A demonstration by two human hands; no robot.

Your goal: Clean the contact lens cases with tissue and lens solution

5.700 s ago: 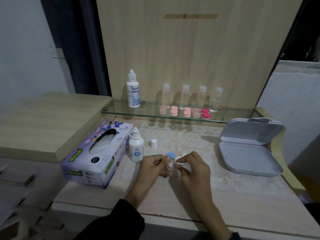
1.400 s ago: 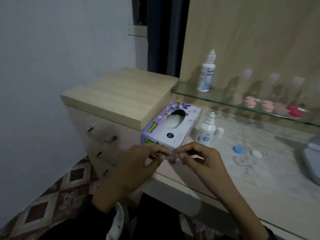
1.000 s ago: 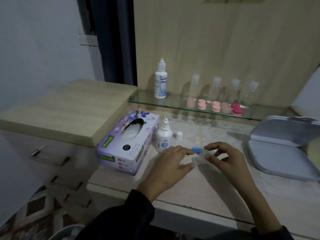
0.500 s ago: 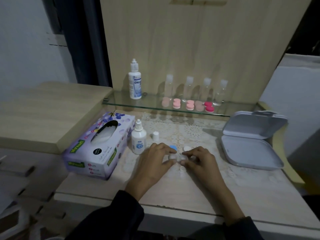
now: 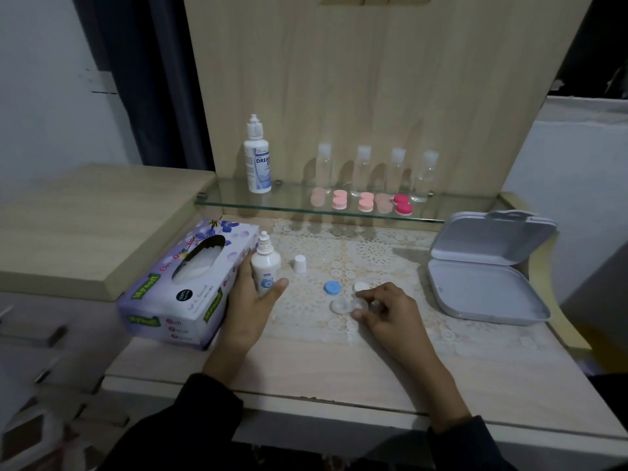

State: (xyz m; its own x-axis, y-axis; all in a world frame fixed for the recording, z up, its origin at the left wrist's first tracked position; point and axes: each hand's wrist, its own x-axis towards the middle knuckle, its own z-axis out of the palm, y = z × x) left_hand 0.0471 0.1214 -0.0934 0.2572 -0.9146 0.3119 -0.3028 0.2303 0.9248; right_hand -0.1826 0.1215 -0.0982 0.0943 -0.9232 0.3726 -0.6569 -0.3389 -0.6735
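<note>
Left grip (image 5: 252,300) wraps the small solution bottle (image 5: 266,270), thumb on its near side and fingers behind it; the bottle stands upright on the tabletop (image 5: 306,362) just beside the tissue box (image 5: 183,283), nozzle bare, its little white cap (image 5: 299,264) standing close by; right grip (image 5: 387,312) pinches the right end of the clear lens case (image 5: 341,304), which lies flat on the lace mat (image 5: 373,253) with both wells uncovered; the blue lid (image 5: 332,287) and the white lid (image 5: 361,286) lie just behind it. As I judge it, the opening-up is done and solution is next to go in; no tissue lies out on the tabletop, so the wiping looks undone; the pink cases (image 5: 367,202) on the glass shelf (image 5: 238,198) are capped and appear untouched.
</note>
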